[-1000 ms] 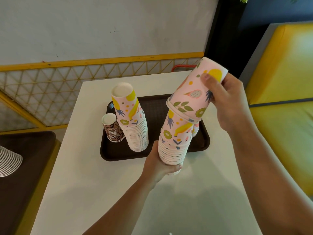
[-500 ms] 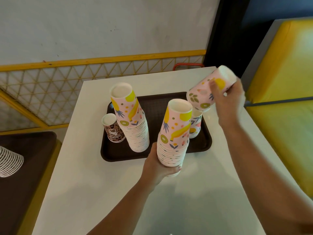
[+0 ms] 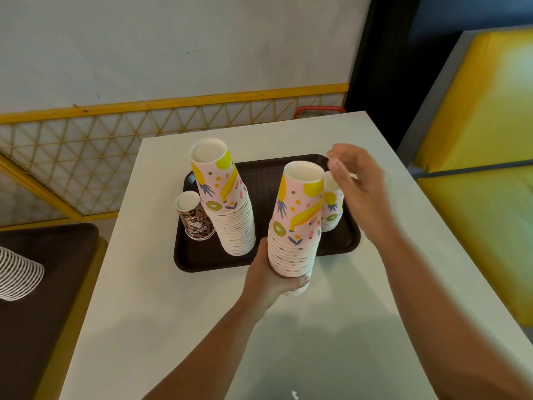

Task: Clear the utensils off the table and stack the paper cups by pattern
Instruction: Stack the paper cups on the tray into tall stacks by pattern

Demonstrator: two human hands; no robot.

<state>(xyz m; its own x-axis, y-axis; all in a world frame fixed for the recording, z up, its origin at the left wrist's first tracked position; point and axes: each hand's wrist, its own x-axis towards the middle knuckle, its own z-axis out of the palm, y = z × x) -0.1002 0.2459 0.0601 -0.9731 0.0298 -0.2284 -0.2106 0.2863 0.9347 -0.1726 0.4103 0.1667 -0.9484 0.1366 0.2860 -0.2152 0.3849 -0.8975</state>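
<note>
White ribbed cups lie in a stack on their side [image 3: 17, 274] at the far left, on a dark seat [image 3: 43, 284] well apart from the white surface [image 3: 161, 313]. On that surface sits a dark brown tray [image 3: 259, 174]. At the tray's left edge a single leopard-print cup [image 3: 193, 216] stands upside down, touching or just beside a tall stack of fruit-pattern cups [image 3: 227, 203], also inverted, which leans slightly to the left and stands on the tray.

Next comes the left hand [image 3: 271, 274], its fingers curled round the bottom of a second fruit-pattern stack [image 3: 297, 223]. That held stack is upright, inverted like the other, and sits over the tray's near edge; whether its base rests on anything cannot be told, since the hand covers it.

Just behind and to the right of the held stack, a short stack of fruit-pattern cups [image 3: 331, 209] stands on the tray, partly hidden. The right hand [image 3: 360, 192] hangs over it with fingers loosely bent and blurred; it grips nothing that can be made out, and whether a fingertip touches the short stack's top is unclear.

Behind the surface runs a yellow lattice rail [image 3: 173, 125] under a pale wall, with a red metal loop [image 3: 318, 110] at the far edge. At the right stands a yellow padded bench [image 3: 484, 140].
</note>
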